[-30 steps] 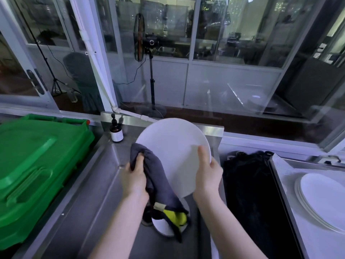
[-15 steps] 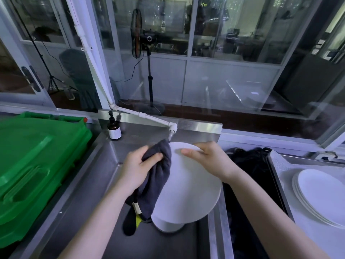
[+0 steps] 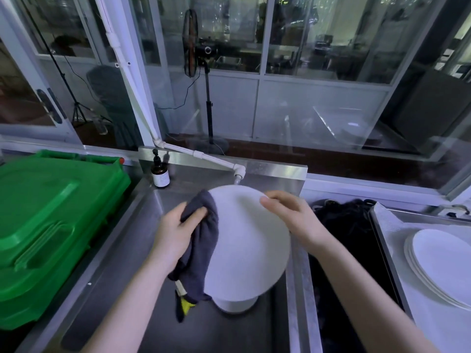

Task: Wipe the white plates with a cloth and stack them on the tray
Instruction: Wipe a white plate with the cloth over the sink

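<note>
1. Two hands share the plate (image 3: 251, 240) at centre: the right hand (image 3: 289, 216) pinches its 1 o'clock rim, likely to steady it.
2. The left hand (image 3: 175, 231) clutches the cloth (image 3: 204, 253) against its 9 o'clock edge to wipe.
3. The tray (image 3: 382, 233) holds stacked plates (image 3: 443, 266) at 3 o'clock.

Light is dim, cool and bluish, with only faint shadows in the steel sink (image 3: 229, 332), where the white plate (image 3: 249, 240) is the brightest surface and the dark cloth (image 3: 204, 245) loses its folds. The glass panels (image 3: 318, 110) carry pale reflections and streaks of glare. The wide lens bows straight frames near the edges, and detail is soft throughout.
</note>
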{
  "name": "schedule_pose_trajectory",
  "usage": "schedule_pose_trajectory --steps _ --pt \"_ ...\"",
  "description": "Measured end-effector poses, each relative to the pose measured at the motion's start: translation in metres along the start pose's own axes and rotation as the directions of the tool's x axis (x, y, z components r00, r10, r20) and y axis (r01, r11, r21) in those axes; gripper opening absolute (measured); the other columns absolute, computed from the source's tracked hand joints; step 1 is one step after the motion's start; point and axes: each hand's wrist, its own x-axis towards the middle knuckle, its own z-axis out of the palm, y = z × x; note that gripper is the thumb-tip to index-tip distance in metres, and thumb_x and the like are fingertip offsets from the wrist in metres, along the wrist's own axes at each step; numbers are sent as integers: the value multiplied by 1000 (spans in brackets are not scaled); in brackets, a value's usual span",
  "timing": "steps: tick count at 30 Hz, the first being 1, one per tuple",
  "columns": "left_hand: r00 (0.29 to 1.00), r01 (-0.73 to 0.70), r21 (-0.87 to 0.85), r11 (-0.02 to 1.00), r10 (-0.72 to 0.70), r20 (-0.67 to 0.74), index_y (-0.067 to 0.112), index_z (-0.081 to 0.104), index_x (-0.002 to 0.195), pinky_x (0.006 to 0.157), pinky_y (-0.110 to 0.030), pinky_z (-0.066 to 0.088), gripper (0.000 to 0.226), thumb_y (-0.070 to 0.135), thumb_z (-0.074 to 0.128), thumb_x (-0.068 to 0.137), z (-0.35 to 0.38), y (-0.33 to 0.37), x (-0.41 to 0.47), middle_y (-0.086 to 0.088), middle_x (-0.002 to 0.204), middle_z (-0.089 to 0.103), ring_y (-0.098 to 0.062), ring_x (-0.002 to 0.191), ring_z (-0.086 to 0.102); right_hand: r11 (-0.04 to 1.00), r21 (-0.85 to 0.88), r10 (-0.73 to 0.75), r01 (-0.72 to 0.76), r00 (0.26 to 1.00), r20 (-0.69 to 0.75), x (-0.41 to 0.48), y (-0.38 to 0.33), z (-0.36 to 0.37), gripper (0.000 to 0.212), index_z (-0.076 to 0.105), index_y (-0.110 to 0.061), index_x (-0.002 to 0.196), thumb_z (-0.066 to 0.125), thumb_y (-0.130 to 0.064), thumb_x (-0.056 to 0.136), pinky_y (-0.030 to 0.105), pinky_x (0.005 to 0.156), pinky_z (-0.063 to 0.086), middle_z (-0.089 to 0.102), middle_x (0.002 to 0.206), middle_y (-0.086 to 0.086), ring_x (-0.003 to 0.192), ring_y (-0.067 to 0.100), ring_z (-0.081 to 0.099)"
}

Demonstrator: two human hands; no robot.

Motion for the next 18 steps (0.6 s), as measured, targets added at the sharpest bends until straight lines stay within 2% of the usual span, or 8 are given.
schedule_pose_trajectory --steps 3,4,6,9,11,13,15,18 --pt "955 -160 121 980 123 270 26 63 73 58 -14 43 21 46 69 74 4 16 8 10 63 65 2 60 54 896 -428 -13 120 970 244 13 -10 7 39 72 -9 92 71 -48 87 40 77 48 67 85 -2 80 11 60" --pt "944 -167 101 981 129 304 22 64 76 60 -16 43 29 50 68 70 6 17 8 4 65 65 0 61 54 866 -473 -33 161 963 268 15 -10 12 39 72 -6 96 69 -44 90 41 82 50 70 90 3 85 16 63" --pt "951 -140 74 987 114 287 19 65 79 62 -17 45 34 51 67 69 8 15 8 -5 71 67 -1 63 55 864 -463 -80 195 963 256 15 -6 14 38 71 -2 89 67 -39 93 40 76 47 64 81 16 75 21 54" --pt "992 -7 -14 1000 9 125 28 67 81 68 -21 50 7 34 69 85 9 -4 1 -1 76 72 -1 70 64 944 -317 -68 90 994 81 10 -1 8 41 62 -7 65 70 -38 91 34 60 34 46 64 7 64 15 39" --pt "988 128 -155 980 -140 -71 31 70 83 68 -25 51 14 29 62 95 20 -16 -9 2 76 73 -7 76 70 999 -8 35 -37 981 -189 6 7 14 46 61 4 70 71 -36 91 30 57 35 50 62 1 59 13 44" --pt "923 251 -367 896 -335 -188 22 70 89 65 -27 51 16 30 58 98 34 -21 -16 -4 79 72 -15 84 72 941 324 229 -96 886 -404 0 20 33 41 63 2 77 70 -35 91 26 53 40 58 62 -3 57 11 52" --pt "878 296 -434 851 -421 -227 16 67 91 54 -19 50 19 31 58 97 38 -22 -16 -2 74 73 -8 76 72 879 456 359 -142 825 -436 -7 34 48 38 63 -3 75 68 -36 92 27 57 44 62 66 -4 60 11 56" --pt "909 267 -358 895 -358 -214 16 68 88 48 -12 47 19 32 62 95 24 -19 -15 10 71 73 1 64 68 931 335 251 -144 920 -302 -17 40 37 24 74 -22 74 67 -33 95 23 58 46 68 71 -8 65 9 60"
